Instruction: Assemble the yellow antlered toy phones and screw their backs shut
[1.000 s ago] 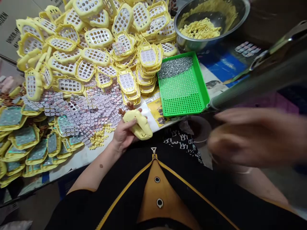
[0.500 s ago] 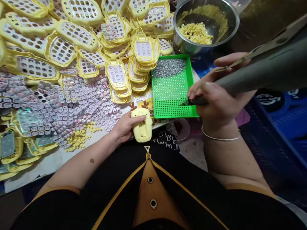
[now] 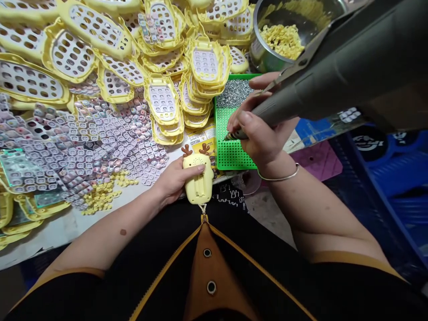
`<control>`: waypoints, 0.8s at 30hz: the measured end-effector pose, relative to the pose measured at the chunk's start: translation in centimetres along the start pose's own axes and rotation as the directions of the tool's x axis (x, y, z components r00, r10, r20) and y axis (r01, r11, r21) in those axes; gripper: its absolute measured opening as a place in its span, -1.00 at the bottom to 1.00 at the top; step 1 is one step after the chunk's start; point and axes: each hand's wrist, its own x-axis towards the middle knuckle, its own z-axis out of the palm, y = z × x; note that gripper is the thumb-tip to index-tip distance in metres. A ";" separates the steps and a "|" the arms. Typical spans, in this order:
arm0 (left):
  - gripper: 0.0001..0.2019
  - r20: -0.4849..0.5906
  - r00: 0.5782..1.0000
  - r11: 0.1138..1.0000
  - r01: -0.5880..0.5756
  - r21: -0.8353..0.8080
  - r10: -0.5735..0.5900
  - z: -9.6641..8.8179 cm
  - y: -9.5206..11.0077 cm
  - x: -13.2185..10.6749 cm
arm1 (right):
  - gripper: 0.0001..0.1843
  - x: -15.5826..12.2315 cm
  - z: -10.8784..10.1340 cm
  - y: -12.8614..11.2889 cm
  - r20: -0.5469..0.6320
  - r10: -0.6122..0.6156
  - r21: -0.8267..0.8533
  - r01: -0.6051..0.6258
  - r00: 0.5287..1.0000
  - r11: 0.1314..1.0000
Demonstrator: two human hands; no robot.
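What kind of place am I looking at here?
Probably a toy-assembly workshop: yellow toy shells are heaped and stacked on the table, a green mesh tray holds small metal parts, likely screws, and the right hand grips what looks like a power screwdriver.

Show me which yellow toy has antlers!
The toy in the left hand: it has two brown antlers. The other yellow shells show none.

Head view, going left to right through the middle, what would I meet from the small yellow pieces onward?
Small yellow pieces, left hand, yellow reindeer-shaped toy casing, green perforated tray, silver bangle, pink board, blue plastic crate.
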 end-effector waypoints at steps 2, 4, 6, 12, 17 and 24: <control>-0.66 0.017 1.000 1.000 0.002 -0.003 -0.002 -0.1 0.0 0.0 | -0.70 0.0 -0.1 0.3 0.003 0.000 0.024 0.000 1.000 1.000; -0.67 0.031 1.000 1.000 0.005 -0.007 -0.005 -0.1 0.0 0.1 | -0.68 -0.1 -0.2 0.5 0.010 0.022 0.036 -0.022 1.000 0.999; -0.68 0.032 0.999 1.000 0.011 -0.010 -0.011 -0.2 0.1 0.1 | -0.67 -0.2 -0.3 0.5 0.029 0.054 0.025 -0.054 0.998 0.998; -0.63 0.077 0.997 0.999 0.014 -0.032 -0.012 -0.6 0.2 0.0 | -0.69 -0.5 -0.6 0.6 0.088 0.079 -0.030 -0.076 0.993 0.997; -0.61 0.085 0.996 1.000 -0.003 -0.027 0.005 -0.9 0.0 0.0 | -0.74 -0.7 -0.5 1.1 0.044 -0.016 -0.058 0.018 0.999 0.998; -0.54 0.052 0.999 0.999 -0.016 -0.033 0.017 -0.6 -0.2 -0.2 | -0.72 -0.6 0.1 -0.3 0.030 -0.066 0.010 0.066 0.997 0.998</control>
